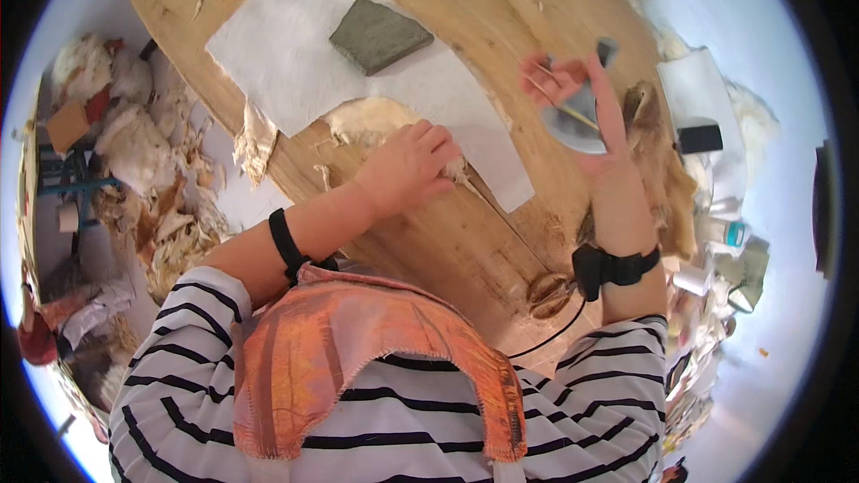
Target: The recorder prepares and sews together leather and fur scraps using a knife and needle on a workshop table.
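Palm down, my left hand [407,165] lies on the wooden work surface [465,241] with its fingers bent and close together. A pale hide scrap [367,120] reaches under that hand, and a wad of it shows by the fingertips. My right hand [613,139] is raised over the right side of the wood, its fingers curled round a thin light stick [580,116]. Against that palm shows a grey rounded thing [565,129], too blurred to name. Beyond my left hand, a grey stone slab [380,37] rests on a white sheet [268,45].
Brown fur [658,134] hangs at the wood's right edge, with a black block [700,139] beside it. A round woven piece [549,293] lies near me, by a black cable [559,333]. Heaps of pale hide scraps [165,233] fill the left.
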{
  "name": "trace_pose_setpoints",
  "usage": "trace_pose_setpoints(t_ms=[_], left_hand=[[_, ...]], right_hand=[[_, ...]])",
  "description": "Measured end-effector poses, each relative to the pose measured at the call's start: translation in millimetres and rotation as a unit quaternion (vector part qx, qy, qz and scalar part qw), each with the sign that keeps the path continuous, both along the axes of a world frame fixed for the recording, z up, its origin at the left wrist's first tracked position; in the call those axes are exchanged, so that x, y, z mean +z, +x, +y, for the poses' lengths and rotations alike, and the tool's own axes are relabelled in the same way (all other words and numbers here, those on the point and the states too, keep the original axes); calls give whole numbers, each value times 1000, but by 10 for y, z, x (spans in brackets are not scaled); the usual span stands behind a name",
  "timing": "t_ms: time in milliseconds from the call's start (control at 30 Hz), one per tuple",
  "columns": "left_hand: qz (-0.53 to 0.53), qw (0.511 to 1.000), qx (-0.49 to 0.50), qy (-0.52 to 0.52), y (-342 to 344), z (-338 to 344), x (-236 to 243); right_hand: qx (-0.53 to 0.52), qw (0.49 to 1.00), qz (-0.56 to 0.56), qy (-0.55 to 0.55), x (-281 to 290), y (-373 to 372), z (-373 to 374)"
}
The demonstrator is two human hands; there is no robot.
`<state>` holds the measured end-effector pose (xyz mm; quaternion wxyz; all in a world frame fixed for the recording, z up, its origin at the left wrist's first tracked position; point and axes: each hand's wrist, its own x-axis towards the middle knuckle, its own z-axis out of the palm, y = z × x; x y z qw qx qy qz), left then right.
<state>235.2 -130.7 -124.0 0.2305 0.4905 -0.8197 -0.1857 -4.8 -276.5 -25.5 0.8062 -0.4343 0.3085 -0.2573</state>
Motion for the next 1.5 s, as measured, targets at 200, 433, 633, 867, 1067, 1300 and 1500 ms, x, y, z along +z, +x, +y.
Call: trace_pose_setpoints(t_ms=[200, 433, 633, 867, 1067, 1300, 1500], left_hand=[[-42, 997, 24, -58, -65, 5, -121], [-66, 991, 37, -108, -6, 62, -170], [-33, 995, 40, -89, 34, 75, -152], [-18, 997, 23, -78, 108, 97, -121], [-7, 997, 26, -68, 48, 111, -87], [-84, 989, 63, -107, -23, 104, -193], [-36, 987, 94, -127, -40, 90, -215]], right_hand=[[-1, 899, 152, -411, -755, 448, 163], [98, 900, 123, -407, -1025, 631, 164], [98, 880, 133, -445, -1053, 599, 222], [108, 864, 141, -471, -971, 652, 232], [125, 868, 168, -451, -920, 641, 227], [123, 861, 150, -469, -914, 637, 211], [128, 861, 155, -467, -937, 643, 203]])
